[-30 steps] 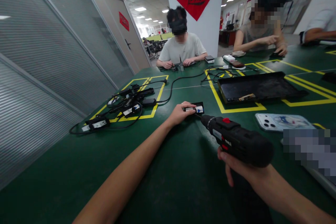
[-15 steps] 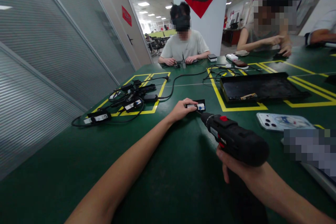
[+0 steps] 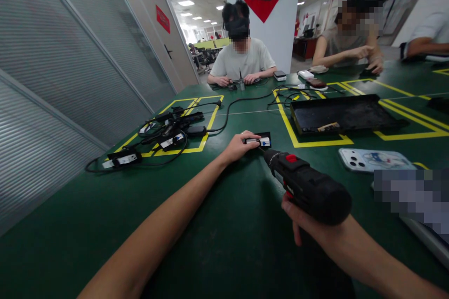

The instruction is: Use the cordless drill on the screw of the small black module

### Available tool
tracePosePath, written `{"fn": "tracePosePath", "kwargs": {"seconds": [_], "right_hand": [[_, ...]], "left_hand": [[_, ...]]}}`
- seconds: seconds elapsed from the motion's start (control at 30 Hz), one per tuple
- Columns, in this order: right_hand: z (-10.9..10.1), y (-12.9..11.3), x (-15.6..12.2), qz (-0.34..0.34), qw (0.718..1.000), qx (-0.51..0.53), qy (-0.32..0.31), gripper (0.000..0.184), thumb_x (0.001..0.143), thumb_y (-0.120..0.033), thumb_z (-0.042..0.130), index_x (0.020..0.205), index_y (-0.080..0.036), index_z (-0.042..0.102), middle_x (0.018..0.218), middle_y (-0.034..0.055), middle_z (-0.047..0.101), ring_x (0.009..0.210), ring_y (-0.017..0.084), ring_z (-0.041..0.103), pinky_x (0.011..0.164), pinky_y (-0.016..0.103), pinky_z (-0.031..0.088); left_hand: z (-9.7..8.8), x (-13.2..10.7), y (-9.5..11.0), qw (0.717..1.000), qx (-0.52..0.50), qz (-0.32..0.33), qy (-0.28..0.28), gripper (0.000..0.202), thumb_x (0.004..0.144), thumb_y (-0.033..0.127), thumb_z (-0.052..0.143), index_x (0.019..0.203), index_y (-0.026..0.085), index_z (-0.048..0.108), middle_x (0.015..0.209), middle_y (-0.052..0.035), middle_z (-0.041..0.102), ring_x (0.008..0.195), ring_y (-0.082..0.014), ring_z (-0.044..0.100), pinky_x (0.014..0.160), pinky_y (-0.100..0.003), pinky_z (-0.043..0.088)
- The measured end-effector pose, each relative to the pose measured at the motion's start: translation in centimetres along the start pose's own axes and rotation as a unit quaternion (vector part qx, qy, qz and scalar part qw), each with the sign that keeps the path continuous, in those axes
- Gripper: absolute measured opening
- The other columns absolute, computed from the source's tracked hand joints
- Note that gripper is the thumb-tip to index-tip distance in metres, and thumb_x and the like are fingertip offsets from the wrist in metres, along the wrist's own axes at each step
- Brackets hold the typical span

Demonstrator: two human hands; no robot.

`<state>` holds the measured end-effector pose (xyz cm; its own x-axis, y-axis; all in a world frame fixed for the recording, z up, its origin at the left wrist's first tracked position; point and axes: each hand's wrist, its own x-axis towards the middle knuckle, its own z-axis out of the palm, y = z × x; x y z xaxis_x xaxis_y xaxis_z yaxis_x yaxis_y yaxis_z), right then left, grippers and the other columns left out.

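Wrapped firmly round a black drill [image 3: 308,187], the right hand [image 3: 312,222] has one finger dangling free, though the handle and most of the other fingers are lost to me beneath the drill's body. Out front, the chuck aims at a small black case [image 3: 262,135] lying on the green table [image 3: 217,224]; the bit is so thin and dark, I can't tell whether it touches. And the left hand [image 3: 240,147], thumb and fingers closed over the case's left end, covers part of its white insert [image 3: 265,142]. Over to the right, a grey-edged object [image 3: 421,236] is blurred over and cut off at the edge of view, a phone [image 3: 377,159] just beyond it. Farther out, a black tray [image 3: 343,114] on the right; on the left, a tangle of black cables and housings [image 3: 171,133], hard to pick apart. Across the table, two people [image 3: 242,60] work, faces masked, with a third person [image 3: 430,39] half cut off.
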<state>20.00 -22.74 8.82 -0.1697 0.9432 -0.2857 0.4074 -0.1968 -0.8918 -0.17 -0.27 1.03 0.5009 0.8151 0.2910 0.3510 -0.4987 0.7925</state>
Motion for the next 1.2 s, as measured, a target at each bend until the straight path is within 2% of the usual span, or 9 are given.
{"fn": "tracePosePath", "kwargs": {"seconds": [0.1,0.33,0.47,0.6,0.67,0.77,0.87,1.0,1.2], "right_hand": [[-0.1,-0.3,0.0,0.016,1.000,-0.004,0.002,0.038,0.084,-0.054,0.050,0.081,-0.020,0.068,0.066,0.0036,0.066,0.072,0.020,0.062,0.067,0.032,0.044],[-0.3,-0.3,0.1,0.003,1.000,0.014,-0.004,0.039,0.084,-0.055,0.050,0.092,-0.020,0.067,0.063,0.0019,0.065,0.073,0.020,0.062,0.068,0.031,0.044],[-0.3,0.3,0.3,-0.005,0.999,0.032,-0.012,0.040,0.084,-0.055,0.048,0.086,-0.020,0.067,0.063,0.0017,0.065,0.071,0.020,0.061,0.069,0.032,0.044],[-0.3,0.4,0.2,0.009,1.000,0.000,0.001,0.047,0.083,-0.057,0.048,0.060,-0.020,0.064,0.067,0.0049,0.066,0.074,0.021,0.061,0.070,0.033,0.045],[-0.2,0.2,0.0,0.017,1.000,-0.010,0.004,0.049,0.082,-0.058,0.049,0.056,-0.019,0.062,0.068,0.0053,0.066,0.073,0.020,0.060,0.070,0.033,0.045],[-0.2,-0.2,-0.1,0.021,1.000,0.011,0.001,0.042,0.082,-0.057,0.051,0.075,-0.020,0.067,0.064,0.0033,0.065,0.069,0.019,0.061,0.070,0.033,0.045],[-0.1,-0.2,0.1,0.019,0.998,0.057,-0.010,0.039,0.083,-0.055,0.051,0.095,-0.019,0.063,0.063,0.0006,0.062,0.065,0.018,0.060,0.066,0.031,0.046],[0.0,0.3,0.4,0.016,0.995,0.096,-0.008,0.038,0.081,-0.053,0.053,0.097,-0.019,0.060,0.061,-0.0014,0.061,0.054,0.015,0.057,0.062,0.031,0.045],[-0.1,0.6,0.5,0.011,0.991,0.130,-0.006,0.037,0.080,-0.050,0.056,0.102,-0.020,0.059,0.070,0.0002,0.064,0.054,0.014,0.058,0.063,0.032,0.046]], "left_hand": [[0.0,0.0,0.1,1.000,0.002,-0.005,0.002,0.031,0.077,0.035,0.063,0.104,0.021,0.069,0.105,-0.0058,0.062,0.097,-0.0206,0.057,0.086,-0.033,0.044],[0.1,0.0,0.0,1.000,0.000,-0.005,0.006,0.032,0.077,0.035,0.063,0.104,0.020,0.069,0.108,-0.0066,0.062,0.099,-0.0214,0.057,0.085,-0.033,0.044],[0.1,0.0,-0.1,1.000,0.002,-0.006,0.005,0.031,0.076,0.035,0.063,0.104,0.020,0.069,0.111,-0.0067,0.061,0.100,-0.0214,0.057,0.084,-0.033,0.045],[0.1,0.1,0.0,1.000,0.006,-0.010,0.002,0.032,0.076,0.035,0.064,0.104,0.020,0.069,0.112,-0.0067,0.060,0.099,-0.0212,0.057,0.083,-0.032,0.045],[0.0,0.0,0.0,1.000,0.005,-0.010,0.000,0.033,0.076,0.036,0.064,0.104,0.020,0.069,0.112,-0.0065,0.060,0.098,-0.0208,0.058,0.083,-0.032,0.046],[0.0,0.0,-0.1,1.000,0.000,-0.006,-0.002,0.033,0.076,0.037,0.064,0.104,0.020,0.068,0.112,-0.0067,0.060,0.099,-0.0209,0.057,0.084,-0.032,0.045],[0.0,0.0,-0.3,1.000,-0.005,0.000,-0.003,0.034,0.077,0.037,0.064,0.105,0.020,0.068,0.113,-0.0071,0.060,0.101,-0.0208,0.057,0.086,-0.032,0.045],[-0.1,0.0,-0.3,1.000,-0.007,0.004,-0.008,0.034,0.076,0.037,0.064,0.106,0.020,0.068,0.112,-0.0069,0.060,0.100,-0.0207,0.057,0.085,-0.032,0.045],[-0.1,0.0,-0.3,1.000,-0.006,0.003,-0.012,0.035,0.075,0.037,0.066,0.106,0.021,0.067,0.113,-0.0068,0.059,0.098,-0.0206,0.057,0.082,-0.031,0.046]]}}
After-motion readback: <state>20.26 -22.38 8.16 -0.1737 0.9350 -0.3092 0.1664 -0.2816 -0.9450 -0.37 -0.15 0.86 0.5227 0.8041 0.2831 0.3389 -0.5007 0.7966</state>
